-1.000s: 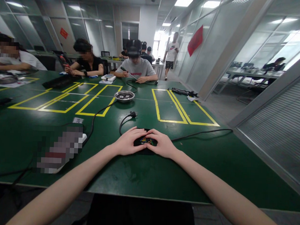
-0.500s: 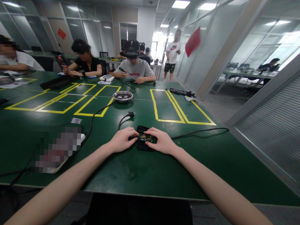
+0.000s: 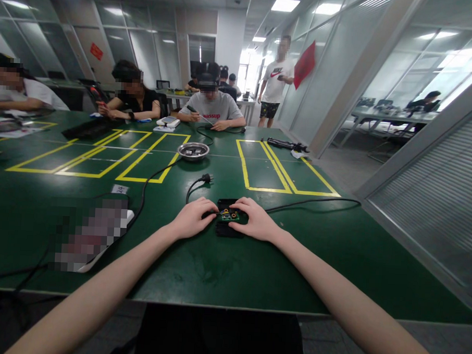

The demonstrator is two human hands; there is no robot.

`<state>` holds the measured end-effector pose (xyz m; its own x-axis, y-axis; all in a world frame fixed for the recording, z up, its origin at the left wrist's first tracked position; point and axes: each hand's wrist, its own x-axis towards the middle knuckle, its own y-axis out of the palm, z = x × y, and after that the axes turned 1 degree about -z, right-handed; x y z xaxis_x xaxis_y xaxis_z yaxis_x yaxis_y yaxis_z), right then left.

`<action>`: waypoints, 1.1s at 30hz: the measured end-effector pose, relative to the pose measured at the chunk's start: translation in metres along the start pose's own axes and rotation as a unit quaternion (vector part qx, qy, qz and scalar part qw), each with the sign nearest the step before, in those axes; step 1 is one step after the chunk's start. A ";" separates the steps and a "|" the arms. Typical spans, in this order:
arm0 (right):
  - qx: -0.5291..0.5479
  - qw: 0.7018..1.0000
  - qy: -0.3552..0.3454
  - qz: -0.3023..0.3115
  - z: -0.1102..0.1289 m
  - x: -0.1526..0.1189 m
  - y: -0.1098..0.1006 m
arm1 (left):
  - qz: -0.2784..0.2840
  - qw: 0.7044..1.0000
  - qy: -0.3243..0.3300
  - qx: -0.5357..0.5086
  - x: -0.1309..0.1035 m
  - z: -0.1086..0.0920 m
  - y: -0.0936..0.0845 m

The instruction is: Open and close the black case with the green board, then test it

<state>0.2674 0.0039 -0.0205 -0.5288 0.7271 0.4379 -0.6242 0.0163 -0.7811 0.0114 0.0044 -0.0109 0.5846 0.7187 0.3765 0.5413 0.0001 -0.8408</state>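
now pinching the black cord [image 3: 210, 214] with the left hand [image 3: 193, 218], uncovering the circuit board [image 3: 230, 216] for easier reach; curving the right hand [image 3: 256, 219] around it, impossible to tell if gripping.

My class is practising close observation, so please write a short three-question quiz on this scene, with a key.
1. True or false: the circuit board is between the left hand and the right hand.
2. What colour is the tape on the table? A red, B yellow, C blue.
3. Which is nearer the left hand: the metal bowl or the black power plug?

Key: 1 true; 2 B; 3 the black power plug.
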 end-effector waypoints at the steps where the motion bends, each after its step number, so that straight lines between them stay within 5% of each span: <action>1: 0.002 1.000 -0.001 -0.002 0.000 0.000 0.000 | 0.000 1.000 -0.003 0.001 0.000 0.000 0.000; 15: -0.006 1.000 0.012 -0.015 0.001 -0.001 0.006 | -0.017 1.000 -0.025 0.004 0.001 0.001 0.000; 24: 0.014 0.996 0.080 -0.038 -0.012 0.000 -0.016 | -0.014 1.000 -0.028 0.002 0.001 0.002 -0.002; 33: -0.027 0.990 0.112 0.082 -0.023 -0.002 -0.031 | -0.012 0.999 -0.034 -0.006 0.002 0.006 -0.001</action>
<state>0.3014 0.0175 -0.0073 -0.4758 0.8571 0.1976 -0.5048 -0.0821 -0.8593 0.0086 0.0097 -0.0115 0.5284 0.7647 0.3689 0.5620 0.0107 -0.8271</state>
